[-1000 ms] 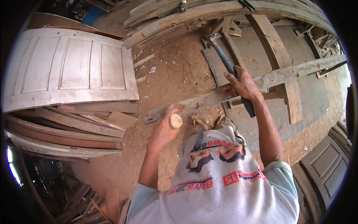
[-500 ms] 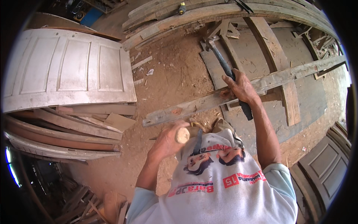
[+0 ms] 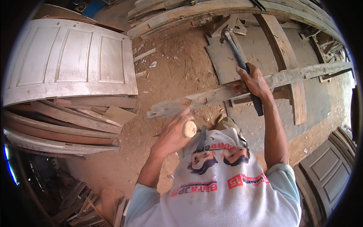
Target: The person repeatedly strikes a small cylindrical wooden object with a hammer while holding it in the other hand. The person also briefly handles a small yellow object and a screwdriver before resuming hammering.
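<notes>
1. Plank, long and weathered grey, lies slanted over the reddish dirt ground, from the middle of the view up to the right edge.
2. I see the right hand closed around a dark crowbar and resting on the plank; the curved head of the bar points up, toward a flat grey board.
3. I see the left hand closed around a round wooden handle (only the pale cut end shows, so I cannot tell which tool it is), just below the near end of the plank.
4. Compared with the earlier frames, the left hand and its handle sit lower and more to the right, closer to the shirt; the right hand keeps the same grip at the same place on the plank.
5. A white panelled door lies at the left, and old boards are stacked under it.
</notes>
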The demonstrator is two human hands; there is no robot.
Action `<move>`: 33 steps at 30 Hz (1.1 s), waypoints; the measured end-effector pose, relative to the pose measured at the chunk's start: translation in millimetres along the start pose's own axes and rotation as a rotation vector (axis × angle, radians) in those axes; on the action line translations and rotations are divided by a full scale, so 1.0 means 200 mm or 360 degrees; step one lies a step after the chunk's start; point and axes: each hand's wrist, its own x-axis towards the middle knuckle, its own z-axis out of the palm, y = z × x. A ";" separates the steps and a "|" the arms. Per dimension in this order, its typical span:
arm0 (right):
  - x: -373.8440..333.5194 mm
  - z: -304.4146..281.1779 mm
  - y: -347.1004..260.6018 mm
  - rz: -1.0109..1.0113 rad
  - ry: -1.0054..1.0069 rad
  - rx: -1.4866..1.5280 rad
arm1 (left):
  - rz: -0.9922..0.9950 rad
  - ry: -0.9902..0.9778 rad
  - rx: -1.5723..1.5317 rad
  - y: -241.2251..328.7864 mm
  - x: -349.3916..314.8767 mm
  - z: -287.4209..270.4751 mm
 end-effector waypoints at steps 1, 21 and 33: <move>0.00 0.01 0.00 0.0009 0.0001 0.0056 | 0.0077 0.0016 0.0158 -0.03 0.01 0.01; 0.02 0.14 -0.04 0.0271 0.0447 0.0060 | 0.0563 -0.0684 -0.0306 -0.37 0.06 -0.21; -0.01 0.14 -0.05 0.0261 0.0410 0.0161 | 0.0678 0.0491 -0.1400 -0.12 0.22 -0.56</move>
